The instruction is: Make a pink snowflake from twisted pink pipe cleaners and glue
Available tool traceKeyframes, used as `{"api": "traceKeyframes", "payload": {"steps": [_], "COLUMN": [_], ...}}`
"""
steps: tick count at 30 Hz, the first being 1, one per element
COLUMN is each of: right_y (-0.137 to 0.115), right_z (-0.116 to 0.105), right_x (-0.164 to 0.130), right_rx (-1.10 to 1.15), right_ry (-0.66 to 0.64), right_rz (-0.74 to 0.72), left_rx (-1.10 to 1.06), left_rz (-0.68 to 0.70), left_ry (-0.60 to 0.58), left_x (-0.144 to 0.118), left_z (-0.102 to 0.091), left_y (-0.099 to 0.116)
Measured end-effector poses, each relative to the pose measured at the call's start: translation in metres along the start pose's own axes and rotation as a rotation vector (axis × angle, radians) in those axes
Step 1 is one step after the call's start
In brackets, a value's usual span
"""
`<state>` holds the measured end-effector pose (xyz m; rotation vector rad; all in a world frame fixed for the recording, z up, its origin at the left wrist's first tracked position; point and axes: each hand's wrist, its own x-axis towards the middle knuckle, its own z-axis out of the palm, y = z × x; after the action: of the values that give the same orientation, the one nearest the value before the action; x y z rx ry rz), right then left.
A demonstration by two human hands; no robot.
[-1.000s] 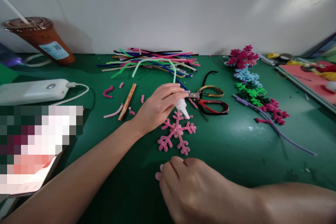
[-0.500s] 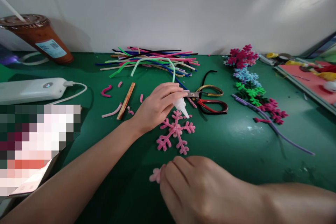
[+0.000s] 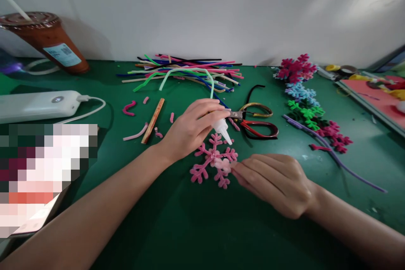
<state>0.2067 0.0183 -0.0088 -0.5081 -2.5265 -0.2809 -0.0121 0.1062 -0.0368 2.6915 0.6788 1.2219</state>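
Pink pipe-cleaner snowflake (image 3: 211, 163) flat on green tabletop (image 3: 278, 219), left hand (image 3: 190, 128) grip clamped on white glue bottle (image 3: 222, 129), right hand (image 3: 275, 183) fingertips pinching pale pink piece (image 3: 223, 164) onto it

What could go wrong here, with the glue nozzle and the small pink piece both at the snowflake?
1. Right hand presses the small pink piece onto the pink snowflake; glue may stick to its fingertips.
2. Left hand keeps the glue bottle tilted nozzle-down, so it may drip.
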Motion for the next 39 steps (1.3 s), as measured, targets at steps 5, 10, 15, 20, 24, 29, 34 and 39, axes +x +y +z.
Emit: {"api": "traceKeyframes", "payload": {"steps": [5, 10, 15, 20, 24, 29, 34, 39], "right_y": [0.003, 0.006, 0.009, 0.011, 0.012, 0.011, 0.011, 0.016], "right_z": [0.014, 0.018, 0.012, 0.003, -0.001, -0.001, -0.001, -0.010], "right_x": [0.001, 0.004, 0.005, 0.006, 0.004, 0.002, 0.000, -0.002], "right_rx": [-0.005, -0.031, -0.109, -0.156, -0.155, -0.137, -0.141, -0.211], "right_ry": [0.046, 0.070, 0.094, 0.095, 0.087, 0.070, 0.060, 0.125], "right_rz": [0.053, 0.113, 0.059, 0.010, 0.000, 0.019, 0.058, 0.135], "left_rx": [0.001, -0.008, -0.014, -0.011, 0.007, 0.048, 0.085, 0.093], "left_rz": [0.009, 0.012, 0.018, 0.031, 0.037, 0.049, 0.129, 0.137], "left_ry": [0.012, 0.011, 0.005, 0.012, 0.009, -0.002, -0.049, -0.036], "left_x": [-0.001, -0.002, -0.001, -0.001, -0.002, -0.002, 0.000, 0.001], "left_z": [0.001, 0.001, 0.002, 0.002, 0.003, 0.004, 0.000, -0.001], "left_y": [0.000, -0.001, -0.002, -0.002, -0.002, -0.002, 0.005, 0.008]}}
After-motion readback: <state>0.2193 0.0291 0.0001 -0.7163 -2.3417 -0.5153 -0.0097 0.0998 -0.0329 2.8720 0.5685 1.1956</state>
